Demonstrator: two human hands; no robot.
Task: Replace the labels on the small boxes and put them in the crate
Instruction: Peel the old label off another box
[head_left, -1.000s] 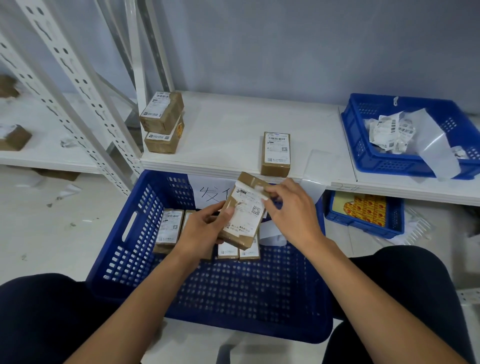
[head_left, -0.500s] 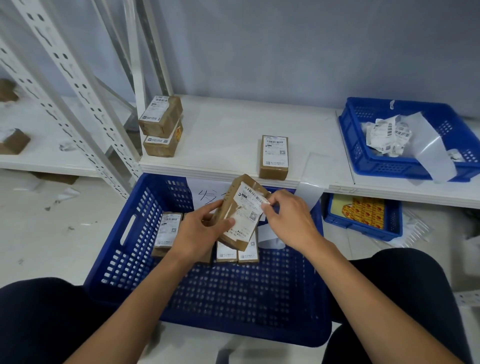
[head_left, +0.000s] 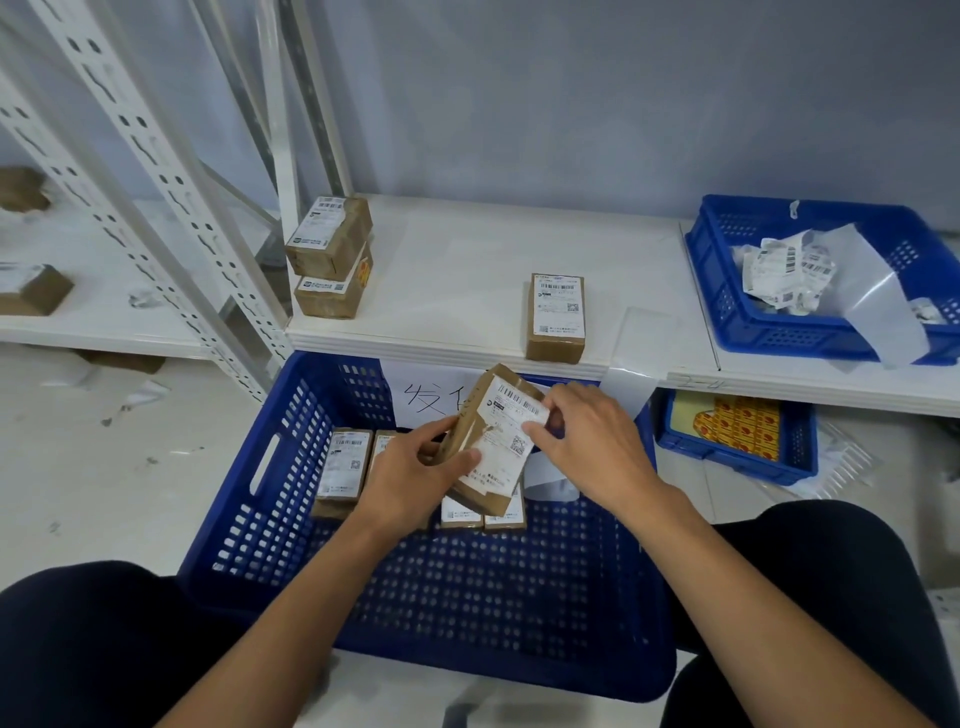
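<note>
My left hand grips a small brown box tilted above the big blue crate. A white label lies on the box's top face. At the label's right edge, my right hand pinches it between thumb and fingers. Several labelled boxes lie side by side in the crate's far end, partly hidden by my hands. One labelled box lies on the white shelf, and two stacked boxes sit at the shelf's left end.
A blue bin with crumpled labels and backing paper stands on the shelf at right. A smaller blue bin with orange-yellow sheets sits under the shelf. White slotted rack posts rise at left. My knees flank the crate.
The held box has tipped more upright and shifted slightly left. My right hand's fingers have moved from the label's top corner down along its right edge.
</note>
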